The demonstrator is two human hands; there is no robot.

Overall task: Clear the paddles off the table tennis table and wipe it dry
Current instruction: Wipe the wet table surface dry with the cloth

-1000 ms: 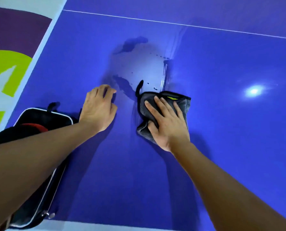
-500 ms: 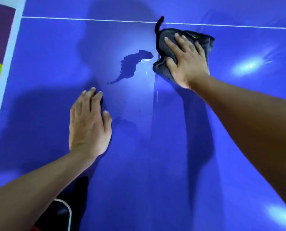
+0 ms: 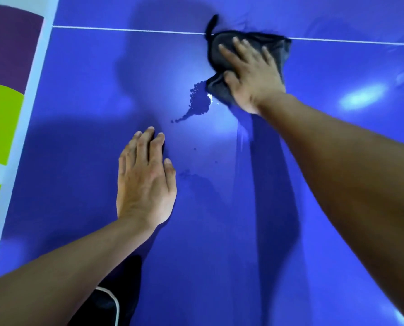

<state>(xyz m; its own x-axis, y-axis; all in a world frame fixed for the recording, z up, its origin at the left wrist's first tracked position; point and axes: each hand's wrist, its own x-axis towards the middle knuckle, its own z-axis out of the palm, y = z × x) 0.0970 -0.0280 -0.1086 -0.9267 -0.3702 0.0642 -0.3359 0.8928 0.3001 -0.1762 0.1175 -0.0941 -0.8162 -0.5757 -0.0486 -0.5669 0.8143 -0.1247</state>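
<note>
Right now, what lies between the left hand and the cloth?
In the head view: a water puddle touching the cloth, then scattered droplets toward the left hand.

Bare table (image 3: 290, 231) lies open between cloth (image 3: 255, 43) and case (image 3: 107, 300).

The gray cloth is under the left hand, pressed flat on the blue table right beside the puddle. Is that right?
Almost. The head view shows the gray cloth under the right hand, not the left. The left hand lies flat on the blue table itself, nearer the person. The rest holds: the cloth is pressed on the table right beside the puddle.
</note>
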